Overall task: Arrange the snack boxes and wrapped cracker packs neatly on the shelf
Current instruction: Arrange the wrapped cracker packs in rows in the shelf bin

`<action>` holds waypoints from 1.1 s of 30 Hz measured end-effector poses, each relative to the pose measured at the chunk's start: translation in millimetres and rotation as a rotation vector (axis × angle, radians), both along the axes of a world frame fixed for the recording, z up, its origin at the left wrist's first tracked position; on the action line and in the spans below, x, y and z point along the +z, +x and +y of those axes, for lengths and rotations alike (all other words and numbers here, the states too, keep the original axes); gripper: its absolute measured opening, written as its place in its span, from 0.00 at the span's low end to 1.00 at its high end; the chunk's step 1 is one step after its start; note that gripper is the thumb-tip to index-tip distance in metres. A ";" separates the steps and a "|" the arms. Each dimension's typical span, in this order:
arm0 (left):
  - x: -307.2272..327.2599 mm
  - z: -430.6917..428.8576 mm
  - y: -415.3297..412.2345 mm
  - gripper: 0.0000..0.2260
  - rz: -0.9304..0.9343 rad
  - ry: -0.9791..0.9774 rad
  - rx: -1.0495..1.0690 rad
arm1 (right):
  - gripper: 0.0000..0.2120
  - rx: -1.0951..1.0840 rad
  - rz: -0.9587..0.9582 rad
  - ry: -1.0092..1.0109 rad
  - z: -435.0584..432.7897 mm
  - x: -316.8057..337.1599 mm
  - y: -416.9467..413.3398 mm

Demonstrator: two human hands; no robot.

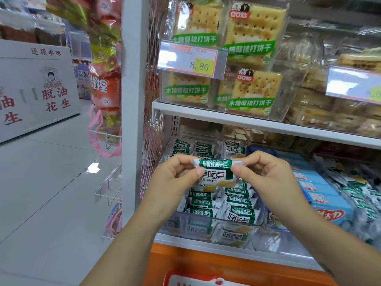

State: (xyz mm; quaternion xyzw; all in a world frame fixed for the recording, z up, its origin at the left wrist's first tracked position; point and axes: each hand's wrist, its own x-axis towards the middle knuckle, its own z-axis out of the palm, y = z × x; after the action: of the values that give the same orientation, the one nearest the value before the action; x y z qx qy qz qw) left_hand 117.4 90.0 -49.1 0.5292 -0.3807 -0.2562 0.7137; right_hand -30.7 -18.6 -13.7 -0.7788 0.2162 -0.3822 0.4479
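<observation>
in the middle of the frame the person holds one wrapped cracker pack [216, 175] up in front of the lower shelf [206, 242]. it sits just above the clear bin [185, 226], where the other green-and-white packs [237, 203] lie in rows. the left hand [175, 180] pinches the pack's left end between thumb and curled fingers. the right hand [266, 172] pinches the right end the same way, so each grip is narrow and closed on the wrapper.

the pack looks light. its foil is probably slick and crinkly, and the brittle crackers inside would likely crack under a hard squeeze. the crimped end seals look like the safest place to hold, as now, or else the long flat sides taken gently. the blue snack boxes [321, 195] at the right of the bin look stiffer and should bear a firmer hold across their sides.
</observation>
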 end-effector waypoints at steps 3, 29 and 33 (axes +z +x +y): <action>-1.5 -1.7 -0.2 0.03 0.068 0.006 -0.004 | 0.01 0.012 -0.012 0.066 0.1 -1.2 1.3; 5.6 9.3 5.5 0.20 0.694 0.182 -0.281 | 0.03 0.037 -0.180 1.096 -7.8 -11.6 11.7; 2.2 7.5 9.6 0.23 0.446 0.249 -0.193 | 0.17 0.077 -0.103 0.930 -15.4 -15.9 10.0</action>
State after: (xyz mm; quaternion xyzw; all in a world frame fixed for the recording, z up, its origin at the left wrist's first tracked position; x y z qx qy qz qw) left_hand 127.0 97.5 -46.9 0.5046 -0.2285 -0.4780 0.6817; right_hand -20.6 -34.0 -29.6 -0.4830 0.3130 -0.2660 0.7733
